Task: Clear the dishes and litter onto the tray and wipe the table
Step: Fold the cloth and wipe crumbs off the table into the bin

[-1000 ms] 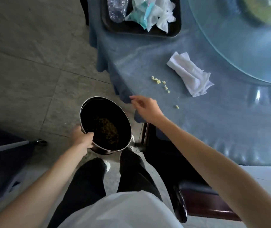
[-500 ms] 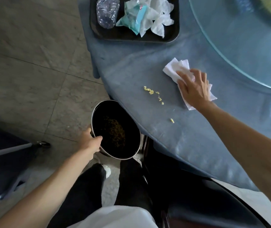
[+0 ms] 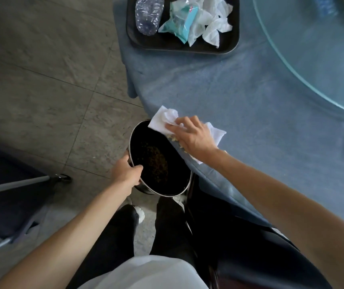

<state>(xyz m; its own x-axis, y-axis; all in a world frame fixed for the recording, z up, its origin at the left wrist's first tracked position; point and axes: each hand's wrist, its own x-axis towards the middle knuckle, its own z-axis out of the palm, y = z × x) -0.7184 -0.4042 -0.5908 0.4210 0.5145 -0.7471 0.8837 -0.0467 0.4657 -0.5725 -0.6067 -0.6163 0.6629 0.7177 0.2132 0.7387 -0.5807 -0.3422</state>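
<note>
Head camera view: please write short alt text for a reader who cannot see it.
The right hand presses a white cloth at the blue table's edge, pushing yellow crumbs toward a dark bin held by the left hand. A black tray of litter sits further back.

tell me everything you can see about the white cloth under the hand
The white cloth is thin, soft and crumpled, like a paper napkin or light rag. It lies at the edge of the blue-covered table, pressed flat under the right hand. Its far corner juts past the table edge over the rim of the dark bin; another corner shows beyond the wrist. Yellowish crumbs are bunched along its near edge by the fingers.
</note>
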